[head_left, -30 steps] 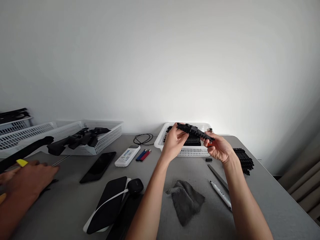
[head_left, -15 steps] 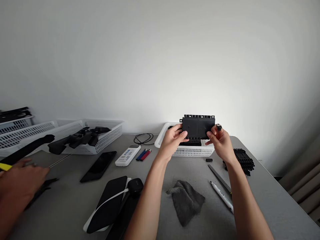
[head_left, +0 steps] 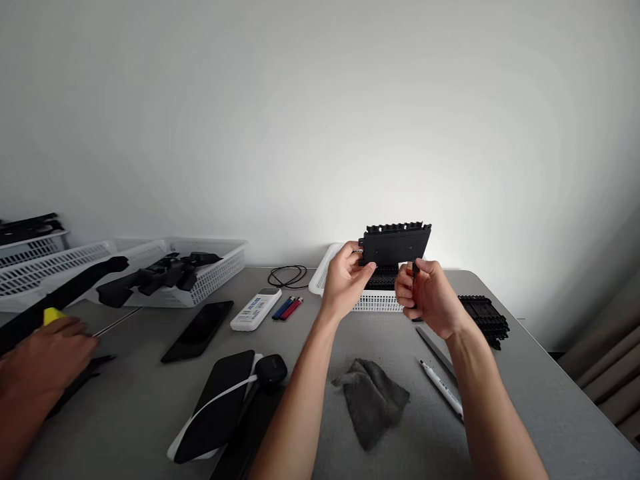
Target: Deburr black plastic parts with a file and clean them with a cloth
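The left hand (head_left: 347, 280) grips the left edge of a black plastic plate (head_left: 396, 244) and holds it upright above the table (head_left: 505, 393), its flat face toward the camera and a row of small tabs along its top edge; the plate hangs just in front of and above a white basket (head_left: 370, 303) that holds more black parts; the right hand (head_left: 425, 297) sits just below the plate's lower right corner, fingers curled around a small dark piece (head_left: 415, 269) pinched near the thumb, and whether that piece touches the plate cannot be told; a stack of black plates (head_left: 484, 319) lies on the table to the right of the basket, near the right wrist; a grey cloth (head_left: 373, 400) lies crumpled between the two forearms, and a white marker (head_left: 443, 390) and a thin grey strip (head_left: 434, 350) lie beside the right forearm; further left on the table are a white remote (head_left: 255, 311), a blue and a red lighter (head_left: 287, 309), a coil of black cable (head_left: 286, 277), a dark phone (head_left: 197, 332) and a black case with a white strap (head_left: 215, 407); at the far left another person's hand (head_left: 47, 357) rests on the table by a yellow-tipped tool (head_left: 54, 315), in front of a second white basket (head_left: 200, 280) with black parts.
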Demonstrator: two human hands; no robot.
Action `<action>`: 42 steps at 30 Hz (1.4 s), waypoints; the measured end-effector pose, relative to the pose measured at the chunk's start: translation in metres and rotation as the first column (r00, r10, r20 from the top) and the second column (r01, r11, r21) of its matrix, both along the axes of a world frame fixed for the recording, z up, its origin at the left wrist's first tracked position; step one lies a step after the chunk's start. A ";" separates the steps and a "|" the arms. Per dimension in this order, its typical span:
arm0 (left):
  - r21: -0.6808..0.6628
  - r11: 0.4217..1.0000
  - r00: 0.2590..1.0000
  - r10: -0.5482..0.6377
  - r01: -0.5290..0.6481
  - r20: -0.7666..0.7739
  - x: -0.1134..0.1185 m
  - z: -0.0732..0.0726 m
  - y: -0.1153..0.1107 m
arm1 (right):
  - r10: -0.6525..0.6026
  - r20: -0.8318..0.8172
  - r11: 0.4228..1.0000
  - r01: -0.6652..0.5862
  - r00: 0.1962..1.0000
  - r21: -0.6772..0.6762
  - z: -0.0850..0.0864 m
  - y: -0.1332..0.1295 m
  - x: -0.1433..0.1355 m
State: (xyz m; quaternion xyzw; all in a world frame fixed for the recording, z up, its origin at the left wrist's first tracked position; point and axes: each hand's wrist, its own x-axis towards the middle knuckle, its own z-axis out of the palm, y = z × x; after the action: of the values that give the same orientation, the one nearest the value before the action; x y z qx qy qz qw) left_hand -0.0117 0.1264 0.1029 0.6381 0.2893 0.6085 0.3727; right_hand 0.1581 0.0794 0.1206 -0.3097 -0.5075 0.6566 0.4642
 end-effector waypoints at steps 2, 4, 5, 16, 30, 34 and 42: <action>0.012 1.000 1.000 -0.004 0.004 -0.024 0.002 0.001 -0.002 | 0.126 -0.109 0.988 -0.134 0.986 -0.071 -0.002 0.004 -0.007; 0.014 1.000 0.998 -0.022 0.022 -0.058 0.003 0.002 -0.004 | 0.183 -0.169 0.975 -0.201 0.968 -0.096 -0.006 0.008 -0.014; 0.014 0.999 0.996 -0.034 0.035 -0.078 0.003 0.003 -0.005 | 0.200 -0.182 0.970 -0.221 0.963 -0.103 -0.008 0.010 -0.016; 0.021 0.995 0.964 -0.088 0.096 -0.250 0.000 0.006 -0.008 | 0.198 -0.110 0.958 -0.216 0.974 -0.190 -0.013 0.015 -0.018; 0.045 0.991 0.958 -0.106 0.123 -0.265 0.000 0.007 -0.012 | 0.228 -0.148 0.946 -0.255 0.962 -0.202 -0.014 0.016 -0.016; 0.038 0.995 0.972 -0.083 0.094 -0.218 -0.002 0.004 -0.007 | 0.243 -0.177 0.944 -0.275 0.954 -0.182 -0.012 0.014 -0.012; -0.028 0.999 0.999 -0.026 0.026 0.025 -0.011 -0.002 0.009 | 0.090 -0.145 0.980 -0.114 0.985 -0.166 -0.011 0.021 0.005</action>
State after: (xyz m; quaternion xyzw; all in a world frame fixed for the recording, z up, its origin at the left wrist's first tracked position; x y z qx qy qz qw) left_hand -0.0225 0.1356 0.1004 0.6290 0.2850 0.6072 0.3931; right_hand 0.1630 0.1002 0.1094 -0.2767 -0.4308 0.7408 0.4348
